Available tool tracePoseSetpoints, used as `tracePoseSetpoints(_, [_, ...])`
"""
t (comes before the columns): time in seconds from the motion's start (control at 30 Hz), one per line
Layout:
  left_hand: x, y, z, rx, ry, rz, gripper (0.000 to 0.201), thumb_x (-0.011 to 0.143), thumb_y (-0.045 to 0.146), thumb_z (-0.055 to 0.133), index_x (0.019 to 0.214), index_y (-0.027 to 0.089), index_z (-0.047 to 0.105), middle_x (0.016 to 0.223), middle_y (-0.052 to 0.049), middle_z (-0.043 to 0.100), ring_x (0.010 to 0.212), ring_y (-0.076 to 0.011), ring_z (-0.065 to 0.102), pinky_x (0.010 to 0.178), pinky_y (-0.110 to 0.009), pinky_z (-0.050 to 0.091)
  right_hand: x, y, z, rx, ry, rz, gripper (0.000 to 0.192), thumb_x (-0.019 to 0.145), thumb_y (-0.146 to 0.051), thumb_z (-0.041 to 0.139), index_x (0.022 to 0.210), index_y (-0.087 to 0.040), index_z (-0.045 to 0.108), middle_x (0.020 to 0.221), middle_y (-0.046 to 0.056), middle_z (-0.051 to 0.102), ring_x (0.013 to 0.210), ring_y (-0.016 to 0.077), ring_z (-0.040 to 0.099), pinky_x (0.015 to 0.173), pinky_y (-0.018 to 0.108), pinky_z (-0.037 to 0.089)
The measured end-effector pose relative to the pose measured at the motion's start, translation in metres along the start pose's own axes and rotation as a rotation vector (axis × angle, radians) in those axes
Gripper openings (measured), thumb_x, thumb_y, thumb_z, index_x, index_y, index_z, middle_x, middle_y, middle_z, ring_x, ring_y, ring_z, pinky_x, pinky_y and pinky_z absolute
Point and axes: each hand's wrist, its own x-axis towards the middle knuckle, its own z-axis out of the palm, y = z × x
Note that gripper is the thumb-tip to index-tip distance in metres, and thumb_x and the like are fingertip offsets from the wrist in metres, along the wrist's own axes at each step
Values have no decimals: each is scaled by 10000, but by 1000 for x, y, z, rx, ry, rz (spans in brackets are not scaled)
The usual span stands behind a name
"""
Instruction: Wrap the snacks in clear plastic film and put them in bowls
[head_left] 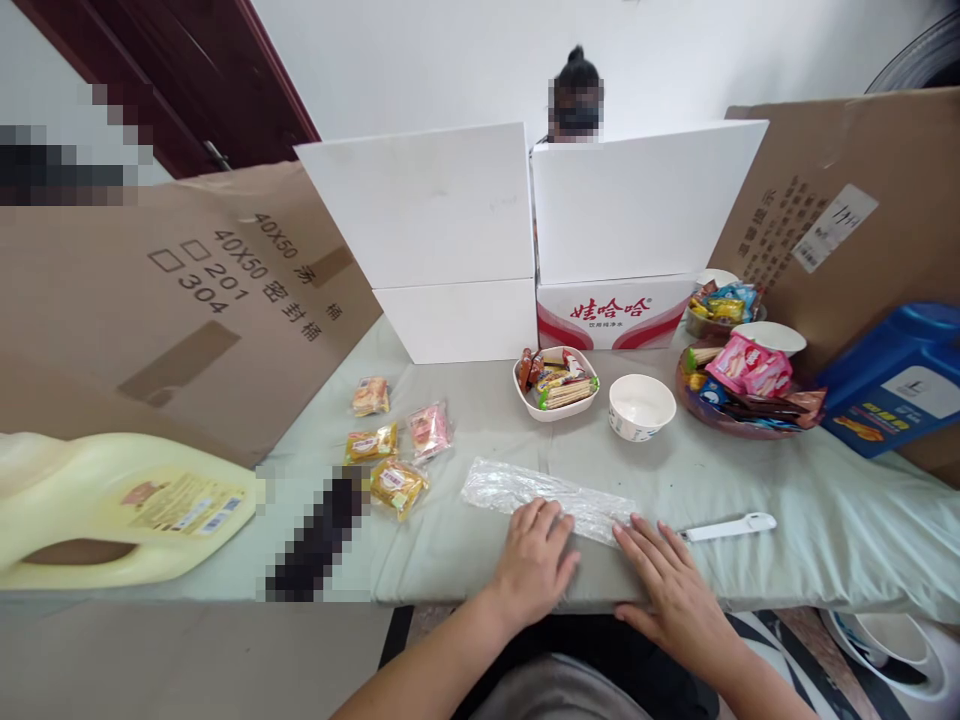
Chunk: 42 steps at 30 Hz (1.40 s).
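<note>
A long strip of clear plastic wrap (495,483), crinkled and shiny, lies across the cloth-covered table in front of me. My left hand (534,560) rests on its near edge, fingers bent a little and apart. Flat at the strip's right end lies my right hand (667,585), fingers stretched out and thumb spread. Just beyond my right fingertips is a white-handled knife (731,527); its left end is partly hidden by the hand. An empty white bowl (641,408) stands behind the wrap. Left of it, a white dish (556,412) holds wrapped snacks.
Several packaged pastries (400,485) lie to the left, near a pale yellow jug (172,505). At right are a snack-filled bowl (750,415) and a blue jug (900,380). White boxes (450,240) and brown cardboard (225,300) wall the table. A person (576,95) is behind the boxes.
</note>
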Motion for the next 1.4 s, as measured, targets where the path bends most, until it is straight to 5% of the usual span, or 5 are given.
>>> tracePoseSetpoints(0.3, [-25, 12, 3, -189, -218, 309, 410, 790, 361, 711, 1154, 231, 573, 1126, -62, 619, 1129, -273, 491, 1039, -454, 338, -14, 0, -15, 62, -114, -124, 572, 779, -210, 585, 1341, -275, 499, 1501, 35, 397, 1409, 297, 286, 1094, 487, 327])
tracePoseSetpoints(0.7, [-24, -7, 1, -125, -119, 157, 530, 775, 453, 715, 1228, 230, 557, 1245, -91, 577, 1235, -320, 448, 1080, -505, 308, -29, 12, -9, -169, -3, -217, 708, 726, -54, 467, 1402, -266, 448, 1445, 3, 481, 1308, 230, 440, 1025, 392, 366])
tracePoseSetpoints(1.0, [-29, -14, 3, -237, -159, 244, 403, 839, 428, 647, 1197, 255, 582, 1260, -53, 616, 1282, -272, 455, 1135, -488, 209, -8, -9, -43, 130, 8, -206, 320, 769, -118, 512, 1029, -267, 624, 1267, 47, 608, 1237, 245, 500, 997, 385, 406])
tracePoseSetpoints(1.17, [-27, -21, -3, -366, -246, 354, 312, 875, 388, 599, 1155, 252, 588, 1182, -30, 671, 1302, -243, 459, 1157, -473, 164, 46, -18, -57, 515, -59, 29, 254, 849, -152, 409, 1004, -243, 588, 1070, 57, 669, 1054, 196, 610, 887, 323, 481])
tracePoseSetpoints(1.4, [-26, -24, -2, -509, -255, 121, 921, 764, 395, 692, 1474, 136, 167, 1174, -148, 618, 1138, -322, 550, 1071, -548, 326, 129, -28, -14, 428, -295, 493, 200, 891, -223, 416, 1029, -189, 557, 848, 36, 689, 789, 179, 646, 699, 266, 437])
